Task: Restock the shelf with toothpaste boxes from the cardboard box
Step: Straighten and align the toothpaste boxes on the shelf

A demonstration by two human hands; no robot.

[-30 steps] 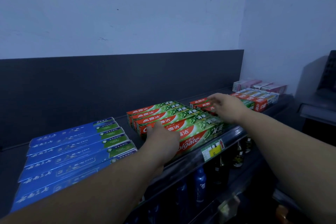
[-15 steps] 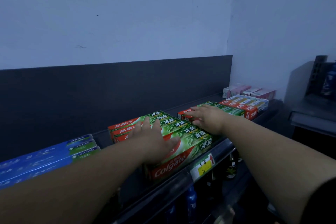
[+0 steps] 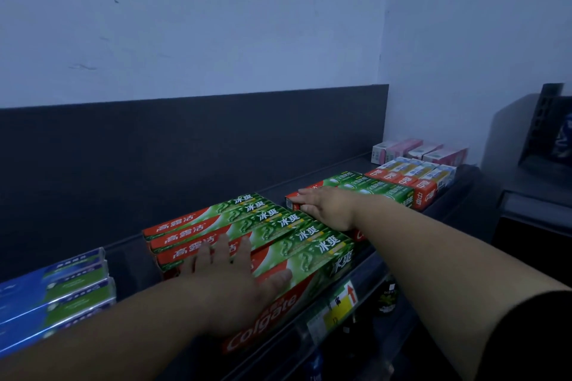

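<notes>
the left hand (image 3: pixel 229 291) lies flat on the green-and-red toothpaste boxes (image 3: pixel 272 223), which sit in rows at the middle of the shelf (image 3: pixel 131 263), their long sides running from back edge to front edge. its fingers (image 3: pixel 224 249) are straight and slightly spread, and the thumb rests along the frontmost box. a flat palm spans several boxes at once, so the likely purpose is to press the block level and square it against the front edge, above the price tag (image 3: pixel 337 306).

the right hand (image 3: pixel 328 207) rests on the neighbouring row of red-ended boxes (image 3: pixel 368 185), just beside the first block toward the right end of the shelf. its fingers (image 3: pixel 306 195) are extended and close together, reaching over the red end of the rearmost box. no box is pinched or lifted by either hand. this hand probably steadies or aligns the adjoining row so the two blocks sit flush.

blue boxes (image 3: pixel 62 291) occupy the left end, apart from the green block by a bare gap. orange-and-white boxes (image 3: pixel 411 179) and pink boxes (image 3: pixel 427 150) fill the right end. the cardboard box is not in view.

judgement: placement of this batch is complete; tidying is in hand.
</notes>
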